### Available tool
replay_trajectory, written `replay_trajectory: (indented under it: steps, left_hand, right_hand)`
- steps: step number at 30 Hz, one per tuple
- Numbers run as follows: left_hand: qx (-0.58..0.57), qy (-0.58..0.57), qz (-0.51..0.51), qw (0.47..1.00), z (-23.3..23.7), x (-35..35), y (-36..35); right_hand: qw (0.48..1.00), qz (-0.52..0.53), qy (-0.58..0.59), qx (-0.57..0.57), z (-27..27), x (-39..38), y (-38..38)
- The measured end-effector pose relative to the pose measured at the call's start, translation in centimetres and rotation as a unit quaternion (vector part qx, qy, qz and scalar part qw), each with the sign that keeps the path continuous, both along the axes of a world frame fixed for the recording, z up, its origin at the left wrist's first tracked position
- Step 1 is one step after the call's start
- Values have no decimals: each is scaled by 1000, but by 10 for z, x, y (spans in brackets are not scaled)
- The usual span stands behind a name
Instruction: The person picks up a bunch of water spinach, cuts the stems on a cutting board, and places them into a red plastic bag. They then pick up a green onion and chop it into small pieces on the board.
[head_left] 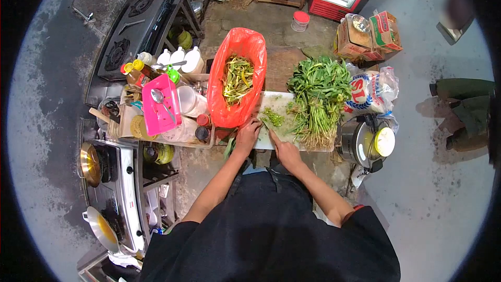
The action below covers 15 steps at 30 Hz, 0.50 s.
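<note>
I have small, crisp green pieces [273,118] in a loose heap on the white, smooth-looking cutting board [264,143], between the two hands and just beyond them. The right hand [287,152] is closed around the handle of a thin knife [266,127], whose blade slants toward the left hand [248,134], just beside the heap. The left fingers are bent and close together at the board's near-left edge; I can't tell whether they pinch anything, as my view is small there. A long green leaf [229,147] shows beside that hand.

To the right, leafy, stringy-rooted stems [315,99] lie bunched over the board. To the left, a glossy, crinkled red plastic bag [218,99] stands open around limp yellow-green strips [238,78]. Farther left I see a bright pink plastic tray [151,112] holding a metal spoon [157,95].
</note>
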<state>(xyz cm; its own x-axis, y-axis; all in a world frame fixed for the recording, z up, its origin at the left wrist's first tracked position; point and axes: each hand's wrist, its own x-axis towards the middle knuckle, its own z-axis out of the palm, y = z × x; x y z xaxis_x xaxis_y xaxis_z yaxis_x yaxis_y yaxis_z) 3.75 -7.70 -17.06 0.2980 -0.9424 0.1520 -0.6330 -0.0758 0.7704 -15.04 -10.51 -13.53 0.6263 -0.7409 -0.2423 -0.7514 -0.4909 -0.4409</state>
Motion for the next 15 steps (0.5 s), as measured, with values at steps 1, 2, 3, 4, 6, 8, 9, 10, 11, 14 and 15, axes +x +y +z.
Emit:
replay_trajectory:
  steps: [1, 2, 3, 4, 6, 8, 9, 10, 11, 14, 15]
  left_hand:
    - [1, 0, -1, 1000, 0, 0, 0]
    - [-2, 3, -3, 1000, 1, -1, 0]
    - [-4, 6, -4, 1000, 0, 0, 0]
    - [-3, 4, -4, 1000, 0, 1, 2]
    - [-3, -2, 0, 1000, -1, -1, 0]
    - [-6, -5, 0, 1000, -1, -2, -1]
    - [-6, -8, 3, 1000, -1, -2, 1]
    - [-6, -8, 6, 1000, 0, 0, 2]
    - [-2, -6, 0, 1000, 0, 0, 2]
    - [1, -10, -18, 1000, 4, 0, 3]
    - [0, -17, -27, 999, 8, 1, 3]
  right_hand:
    - [1000, 1, 13, 8, -5, 3, -2]
    - [1000, 0, 13, 8, -10, 5, -3]
    - [1000, -1, -1, -13, -15, 8, -3]
    - [999, -1, -15, -33, -19, 10, -2]
    - [999, -3, -14, -31, -18, 5, 4]
    - [999, -2, -12, -31, -11, -3, 10]
    - [1000, 0, -3, -20, -9, -8, 14]
    - [1000, 1, 6, -9, -8, -11, 15]
    - [1000, 3, 7, -10, -8, -12, 15]
    - [999, 7, 21, -49, -9, -13, 14]
    - [998, 10, 16, -55, -12, -13, 11]
